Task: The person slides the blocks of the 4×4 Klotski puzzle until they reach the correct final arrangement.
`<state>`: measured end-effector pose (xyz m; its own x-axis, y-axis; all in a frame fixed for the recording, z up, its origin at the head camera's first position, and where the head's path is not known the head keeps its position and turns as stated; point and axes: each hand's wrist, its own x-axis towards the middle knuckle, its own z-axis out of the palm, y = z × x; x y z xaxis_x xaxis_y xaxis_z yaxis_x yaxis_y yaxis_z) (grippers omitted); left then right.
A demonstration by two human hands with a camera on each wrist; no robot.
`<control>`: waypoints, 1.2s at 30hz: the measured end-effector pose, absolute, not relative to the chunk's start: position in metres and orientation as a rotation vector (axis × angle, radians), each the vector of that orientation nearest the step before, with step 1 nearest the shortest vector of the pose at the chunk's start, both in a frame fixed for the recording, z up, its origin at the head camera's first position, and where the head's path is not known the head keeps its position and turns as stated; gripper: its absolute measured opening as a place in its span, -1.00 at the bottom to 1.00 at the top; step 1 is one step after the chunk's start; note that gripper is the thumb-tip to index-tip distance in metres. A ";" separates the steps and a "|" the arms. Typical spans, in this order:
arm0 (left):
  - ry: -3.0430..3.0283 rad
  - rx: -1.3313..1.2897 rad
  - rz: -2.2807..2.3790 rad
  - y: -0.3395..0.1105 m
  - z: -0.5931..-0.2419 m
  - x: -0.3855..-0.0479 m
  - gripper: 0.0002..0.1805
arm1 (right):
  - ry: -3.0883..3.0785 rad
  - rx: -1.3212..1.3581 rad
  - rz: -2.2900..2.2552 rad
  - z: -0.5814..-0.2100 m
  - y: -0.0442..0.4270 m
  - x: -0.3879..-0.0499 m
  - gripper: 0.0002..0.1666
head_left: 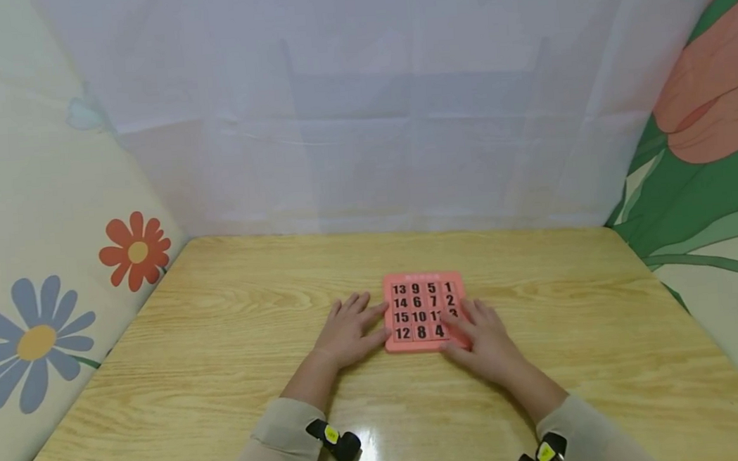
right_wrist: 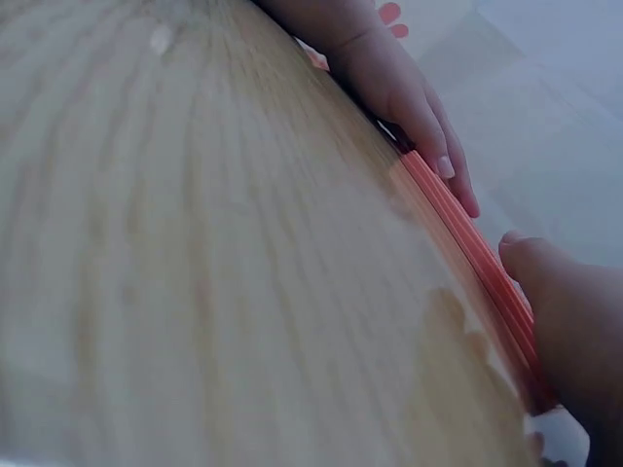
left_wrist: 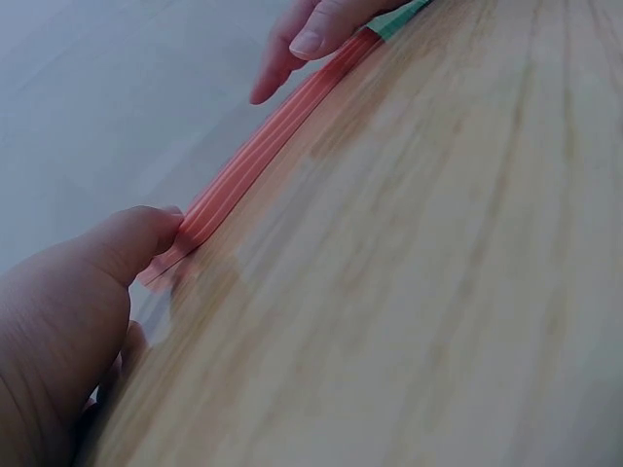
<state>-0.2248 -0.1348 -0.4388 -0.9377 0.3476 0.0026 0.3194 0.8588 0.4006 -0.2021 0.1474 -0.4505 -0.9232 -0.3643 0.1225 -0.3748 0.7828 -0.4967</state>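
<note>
A pink sliding number puzzle (head_left: 414,347) lies flat on the table in the head view, its square tiles marked with black numbers. My left hand (head_left: 346,334) rests at its left edge, fingers loosely spread, thumb and index finger touching the frame. Over the right edge lies my right hand (head_left: 491,343), with its index finger on the tiles of the third row and its thumb by the bottom edge. The lower right corner is partly hidden under that hand. Both wrist views show the puzzle's ridged side (left_wrist: 263,146) with a thumb close to it.
The wood-grain table (head_left: 228,408) spreads around the puzzle. White sheeting (head_left: 364,153) hangs behind its back edge. Flower-printed panels (head_left: 25,209) stand on the left and right. Each sleeve carries a small black wrist camera (head_left: 340,444).
</note>
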 end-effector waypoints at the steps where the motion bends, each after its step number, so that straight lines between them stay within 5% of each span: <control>1: 2.961 0.532 0.620 -0.135 -0.439 -0.225 -0.35 | -2.942 0.631 0.819 -0.450 0.147 -0.201 -0.29; 36: 2.974 0.528 0.614 -0.138 -0.440 -0.225 -0.35 | -2.943 0.702 0.770 -0.452 0.162 -0.195 -0.37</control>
